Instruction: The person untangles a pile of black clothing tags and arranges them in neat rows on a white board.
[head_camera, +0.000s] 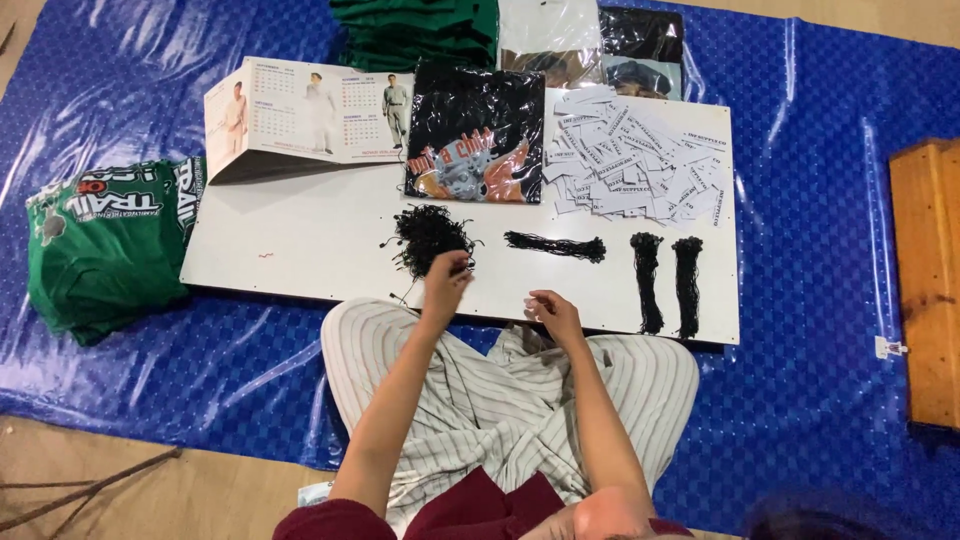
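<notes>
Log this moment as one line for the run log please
left hand: pinching cord at loose black string pile | right hand: fingers curled, over white board edge | paper tags: untouched

Glossy blue plastic sheet, matt white board

We sit cross-legged at a white board. Our left hand pinches threads at a tangled black string pile; our right hand hovers near a straight bundle, fingers curled.
</notes>
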